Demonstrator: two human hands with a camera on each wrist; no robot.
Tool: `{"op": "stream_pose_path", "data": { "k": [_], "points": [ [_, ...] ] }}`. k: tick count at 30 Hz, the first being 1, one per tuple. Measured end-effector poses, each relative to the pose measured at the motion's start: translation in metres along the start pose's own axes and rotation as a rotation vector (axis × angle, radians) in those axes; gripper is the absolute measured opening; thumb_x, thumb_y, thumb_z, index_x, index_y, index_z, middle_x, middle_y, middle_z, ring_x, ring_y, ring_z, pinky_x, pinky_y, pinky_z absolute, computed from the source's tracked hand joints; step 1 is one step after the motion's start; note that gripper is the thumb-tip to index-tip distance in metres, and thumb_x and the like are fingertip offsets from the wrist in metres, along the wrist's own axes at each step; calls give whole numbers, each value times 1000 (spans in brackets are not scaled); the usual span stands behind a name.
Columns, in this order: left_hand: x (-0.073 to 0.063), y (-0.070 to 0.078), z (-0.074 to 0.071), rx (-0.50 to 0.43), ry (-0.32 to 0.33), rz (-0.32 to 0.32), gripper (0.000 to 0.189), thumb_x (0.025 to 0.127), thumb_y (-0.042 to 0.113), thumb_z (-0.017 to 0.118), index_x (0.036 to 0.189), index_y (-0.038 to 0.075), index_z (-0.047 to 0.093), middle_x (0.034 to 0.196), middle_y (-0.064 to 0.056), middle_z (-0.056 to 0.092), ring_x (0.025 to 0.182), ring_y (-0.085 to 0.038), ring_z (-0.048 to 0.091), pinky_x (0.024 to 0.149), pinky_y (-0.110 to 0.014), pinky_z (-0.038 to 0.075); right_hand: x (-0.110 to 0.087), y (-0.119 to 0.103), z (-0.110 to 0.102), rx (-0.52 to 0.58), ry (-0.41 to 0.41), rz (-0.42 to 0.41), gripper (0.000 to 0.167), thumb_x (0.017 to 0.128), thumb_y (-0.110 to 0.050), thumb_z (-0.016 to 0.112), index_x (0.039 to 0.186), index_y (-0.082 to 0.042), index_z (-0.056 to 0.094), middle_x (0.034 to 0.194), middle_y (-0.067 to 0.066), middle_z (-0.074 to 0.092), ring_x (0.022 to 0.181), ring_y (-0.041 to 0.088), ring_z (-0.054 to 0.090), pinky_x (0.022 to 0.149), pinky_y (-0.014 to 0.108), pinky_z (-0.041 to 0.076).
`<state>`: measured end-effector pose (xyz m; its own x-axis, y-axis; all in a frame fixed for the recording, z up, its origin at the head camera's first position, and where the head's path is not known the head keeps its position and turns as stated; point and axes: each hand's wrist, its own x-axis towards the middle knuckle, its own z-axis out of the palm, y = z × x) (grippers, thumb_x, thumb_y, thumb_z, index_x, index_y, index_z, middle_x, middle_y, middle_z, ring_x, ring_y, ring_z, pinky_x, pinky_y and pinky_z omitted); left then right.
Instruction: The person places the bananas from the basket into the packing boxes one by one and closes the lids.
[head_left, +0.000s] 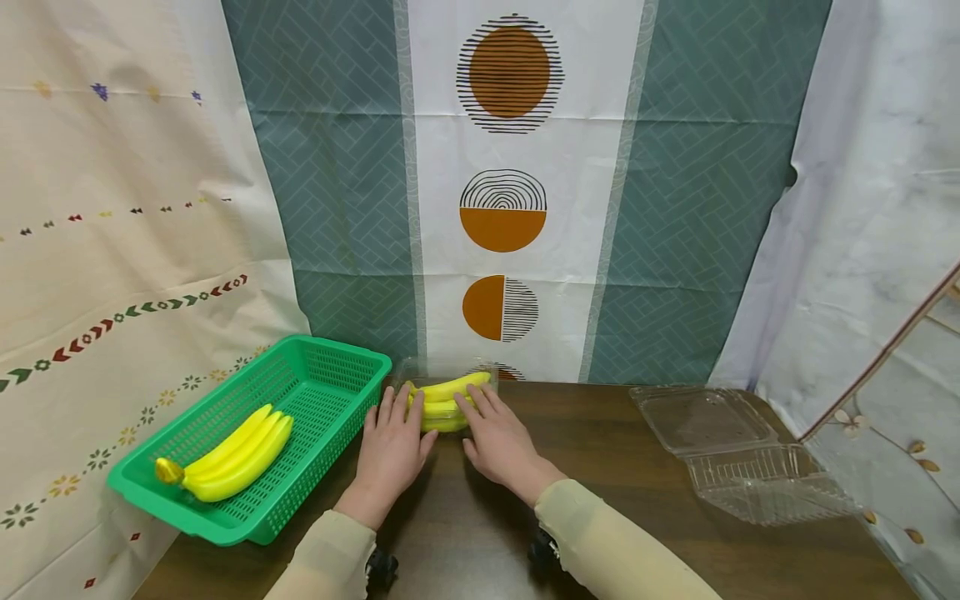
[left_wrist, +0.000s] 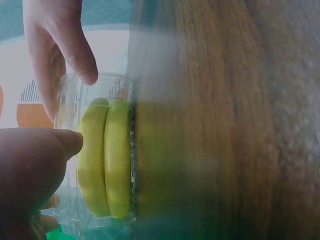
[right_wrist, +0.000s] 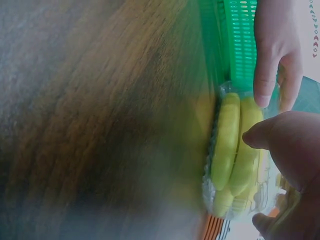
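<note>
A clear plastic clamshell box (head_left: 442, 367) stands near the back edge of the table with yellow bananas (head_left: 452, 388) inside. Through its front wall the bananas (left_wrist: 117, 160) show lying side by side in the left wrist view. My left hand (head_left: 390, 448) reaches over the box's left end, its fingers extended and the thumb at the near side. Over the right end lies my right hand (head_left: 504, 443), fingers spread and touching the top edge. In the right wrist view the right thumb (right_wrist: 257, 135) overlaps the bananas.
Left of the box, a green perforated basket (head_left: 367, 400) holds a bunch of bananas (head_left: 236, 458). At the right, another clear clamshell (head_left: 765, 483) lies open on the brown table (head_left: 600, 467). Patterned cloths hang behind and at both sides.
</note>
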<state>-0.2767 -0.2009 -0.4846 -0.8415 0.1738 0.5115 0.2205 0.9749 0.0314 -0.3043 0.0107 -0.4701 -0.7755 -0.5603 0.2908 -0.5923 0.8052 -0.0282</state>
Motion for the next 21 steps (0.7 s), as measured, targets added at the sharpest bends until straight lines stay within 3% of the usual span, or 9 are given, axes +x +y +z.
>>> {"op": "stream_pose_path", "data": {
  "k": [21],
  "points": [
    [1, 1, 0, -10, 6, -20, 75, 100, 39, 85, 157, -2, 57, 163, -28, 50, 153, -54, 42, 114, -76, 41, 1, -2, 4, -10, 12, 11, 75, 107, -30, 75, 171, -11, 42, 176, 16, 37, 164, 35, 30, 131, 45, 30]
  ]
}}
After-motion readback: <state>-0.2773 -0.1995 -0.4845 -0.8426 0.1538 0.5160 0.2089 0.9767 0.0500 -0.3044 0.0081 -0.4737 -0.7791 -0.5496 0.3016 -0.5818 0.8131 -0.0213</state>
